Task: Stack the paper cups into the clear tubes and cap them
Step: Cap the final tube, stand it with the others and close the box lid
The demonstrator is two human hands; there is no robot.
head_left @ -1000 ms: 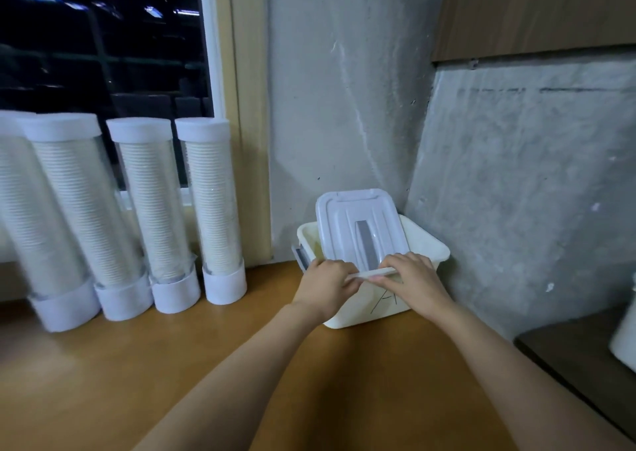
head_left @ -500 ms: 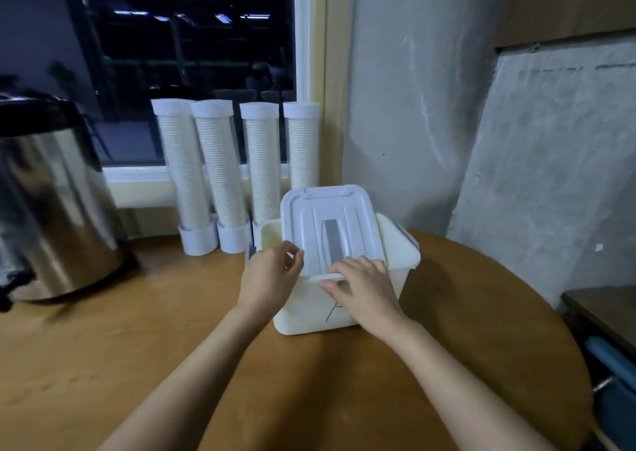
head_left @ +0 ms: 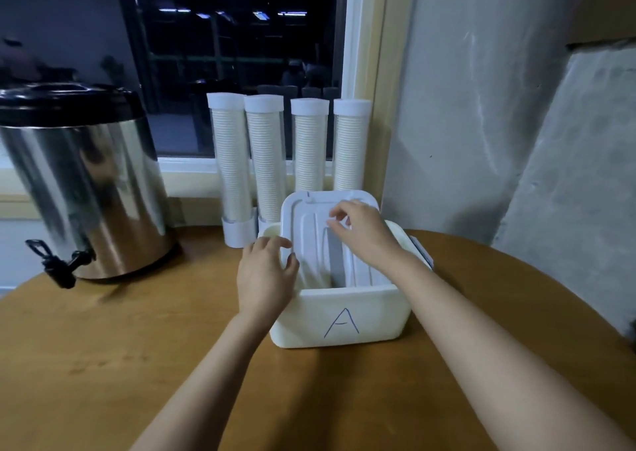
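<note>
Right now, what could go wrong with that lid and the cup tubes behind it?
The white plastic lid stands tilted in the cream plastic bin marked A, with the left hand pinching its edge; it might slip down into the bin. The four capped clear tubes of paper cups stand right behind, so lifting the lid backwards could knock them over.

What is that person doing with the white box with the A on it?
A person is handling the lid of the white box marked A. The lid stands tilted inside the box. The left hand holds its left edge; the right hand is at its upper part, though whether it grips is unclear. Behind, four clear tubes full of paper cups stand capped by the window, next to a steel urn.
</note>
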